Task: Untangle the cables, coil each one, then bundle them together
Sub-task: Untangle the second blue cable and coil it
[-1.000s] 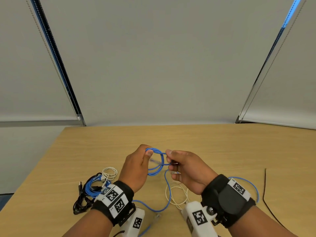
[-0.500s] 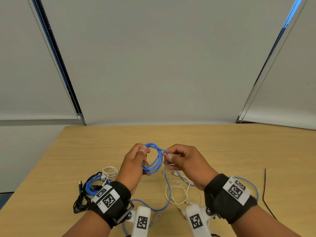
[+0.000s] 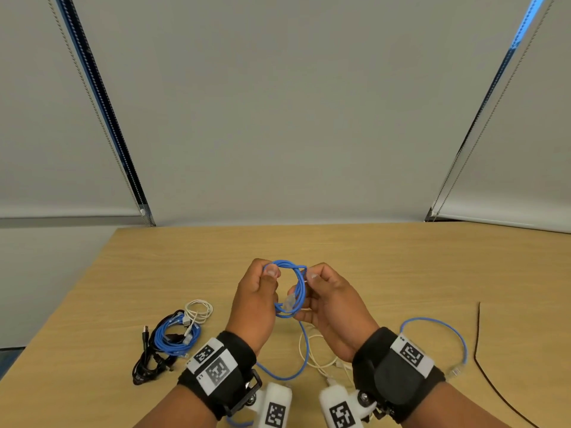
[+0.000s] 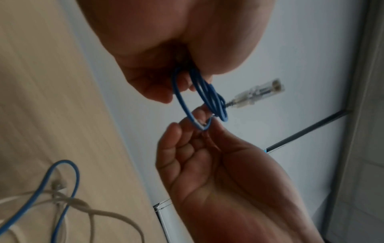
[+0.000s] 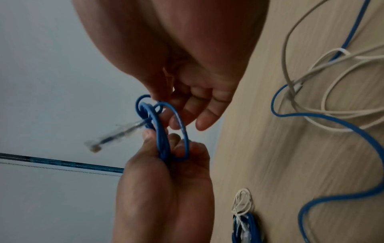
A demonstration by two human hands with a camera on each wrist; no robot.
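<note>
Blue cable [image 3: 296, 288]: held above the counter [image 3: 386, 267] between both hands, wound into a small coil of several loops; a second ago the coil showed fewer loops and lay flatter between the hands.
Clear connector [image 3: 289, 301]: hangs at the lower inner side of the coil; half a second ago it hung lower, under the right hand.
Left hand [image 3: 255, 299]: fingers [image 4: 158, 88] curled, thumb pinching the upper left of the coil, as before.
Right hand [image 3: 332, 304]: thumb and fingers [image 5: 207, 118] pinch the right side of the coil; it now sits closer to the left hand.
Cable tail: runs from the coil down to the counter, then loops out to the right past the right wrist.
White cable [image 3: 315, 355]: loose on the counter under the hands, unchanged.
Coiled pile [image 3: 173, 335]: blue, white and black cables, left on the counter, unchanged.
</note>
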